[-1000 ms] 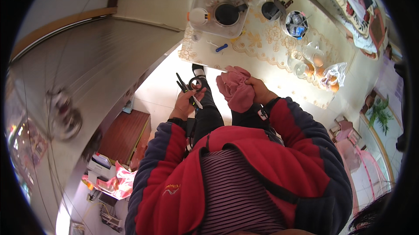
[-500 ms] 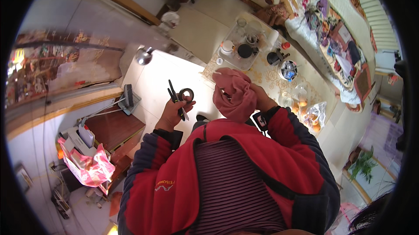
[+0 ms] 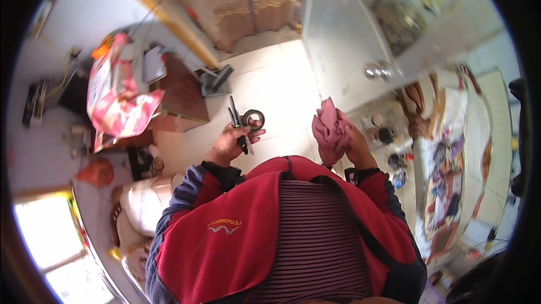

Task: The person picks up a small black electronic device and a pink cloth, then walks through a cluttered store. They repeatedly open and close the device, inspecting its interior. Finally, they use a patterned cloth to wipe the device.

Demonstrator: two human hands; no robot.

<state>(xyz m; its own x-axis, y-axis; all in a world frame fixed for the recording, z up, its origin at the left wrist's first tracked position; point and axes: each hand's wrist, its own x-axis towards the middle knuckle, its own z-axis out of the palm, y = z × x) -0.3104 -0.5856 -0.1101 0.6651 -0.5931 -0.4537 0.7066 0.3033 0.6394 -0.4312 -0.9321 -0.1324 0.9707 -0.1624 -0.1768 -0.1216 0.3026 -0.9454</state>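
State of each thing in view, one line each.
Left hand: closed on black tool and black roll
Right hand: closed on pink cloth
Pink cloth: bunched, held up
Black tool: held, open or shut unclear
Black roll: held beside tool
Red jacket: front open
Door: appears open
Pink bag: crumpled

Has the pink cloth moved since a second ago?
Yes: the pink cloth moved left relative to the table, which was beyond it and now lies to its right.
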